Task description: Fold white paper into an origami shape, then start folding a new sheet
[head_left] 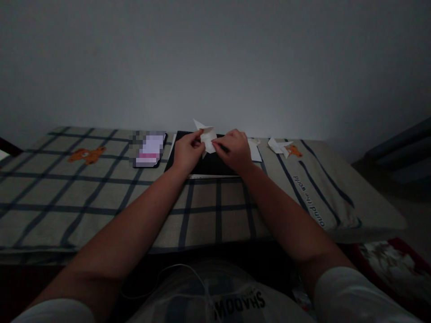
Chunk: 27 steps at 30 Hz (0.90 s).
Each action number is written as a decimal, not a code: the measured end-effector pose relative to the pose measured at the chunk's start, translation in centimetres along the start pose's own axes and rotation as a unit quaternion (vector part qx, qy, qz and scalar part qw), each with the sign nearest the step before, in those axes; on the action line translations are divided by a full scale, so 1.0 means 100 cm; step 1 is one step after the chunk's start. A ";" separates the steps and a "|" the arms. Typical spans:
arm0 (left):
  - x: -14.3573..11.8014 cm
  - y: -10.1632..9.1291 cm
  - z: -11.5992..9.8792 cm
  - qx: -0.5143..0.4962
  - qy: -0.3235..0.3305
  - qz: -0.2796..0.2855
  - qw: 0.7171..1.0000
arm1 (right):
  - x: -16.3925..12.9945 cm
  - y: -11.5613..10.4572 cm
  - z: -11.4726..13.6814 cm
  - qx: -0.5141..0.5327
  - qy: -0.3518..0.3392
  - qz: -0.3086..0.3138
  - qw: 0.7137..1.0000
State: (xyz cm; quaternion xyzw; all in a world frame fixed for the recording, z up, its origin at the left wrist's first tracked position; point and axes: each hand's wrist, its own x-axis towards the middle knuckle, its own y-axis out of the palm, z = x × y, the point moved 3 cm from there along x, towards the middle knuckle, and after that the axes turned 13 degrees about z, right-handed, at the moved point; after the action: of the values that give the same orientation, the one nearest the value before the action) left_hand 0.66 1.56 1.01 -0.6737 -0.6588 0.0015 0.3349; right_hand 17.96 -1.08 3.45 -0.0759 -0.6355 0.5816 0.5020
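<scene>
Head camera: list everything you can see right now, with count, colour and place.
folded paper piece: 1, white, pinched between both hands above the black board
black board: 1, black, flat on the checked cloth, under the hands
finished paper figure: 1, white, on the cloth right of the hands
paper sheet: 1, white, beside the board's right edge
phone: 1, dark frame, lit screen, left of the board
checked cloth: 1, beige with dark lines and orange prints, covers the surface
wall: grey, behind
left hand: 1, gripping the paper's left side
right hand: 1, gripping its right side

White folded paper (208, 137) — pointed, creased — held above the black board.
</scene>
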 end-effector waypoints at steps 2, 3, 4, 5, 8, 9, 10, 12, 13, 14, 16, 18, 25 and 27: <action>-0.001 0.001 -0.002 0.008 0.010 0.010 1.000 | 0.001 0.000 -0.006 0.043 0.054 -0.025 0.997; -0.001 0.002 -0.003 0.012 0.014 0.013 1.000 | 0.001 0.002 -0.010 0.075 0.083 -0.026 0.993; -0.001 0.002 -0.003 0.016 0.017 0.015 1.000 | 0.001 0.005 -0.014 0.112 0.110 -0.021 0.987; -0.001 0.002 -0.004 0.019 0.020 0.017 0.999 | 0.001 0.010 -0.018 0.151 0.134 -0.011 0.979; -0.003 0.002 -0.007 0.015 0.023 0.020 0.999 | 0.001 0.024 -0.026 0.235 0.179 0.015 0.955; -0.003 0.002 -0.008 0.012 0.025 0.022 0.999 | 0.000 0.028 -0.027 0.253 0.193 0.026 0.948; -0.003 0.002 -0.009 0.012 0.026 0.023 0.999 | 0.000 0.031 -0.028 0.268 0.208 0.037 0.940; -0.004 0.002 -0.012 0.021 0.038 0.026 0.999 | 0.000 0.034 -0.028 0.287 0.232 0.069 0.927; -0.005 0.002 -0.013 0.031 0.048 0.026 0.998 | 0.000 0.035 -0.027 0.292 0.238 0.090 0.922; -0.005 0.002 -0.014 0.043 0.059 0.026 0.997 | 0.000 0.035 -0.026 0.295 0.239 0.109 0.919; -0.006 0.002 -0.017 0.069 0.079 0.026 0.994 | 0.000 0.034 -0.023 0.304 0.239 0.133 0.912; -0.007 0.003 -0.019 0.095 0.089 0.022 0.991 | 0.001 0.033 -0.022 0.321 0.252 0.134 0.903; -0.013 0.008 -0.026 0.176 0.131 -0.004 0.976 | 0.003 0.044 -0.022 0.397 0.311 0.103 0.857; -0.015 0.010 -0.028 0.187 0.151 -0.007 0.971 | 0.002 0.048 -0.024 0.402 0.308 0.083 0.858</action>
State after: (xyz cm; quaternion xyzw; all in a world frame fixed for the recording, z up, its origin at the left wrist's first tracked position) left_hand 2.59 -0.95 2.13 -0.5867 -0.5931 0.0206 0.5510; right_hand 17.21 2.15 -0.76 -0.0957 -0.1509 0.7727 0.6091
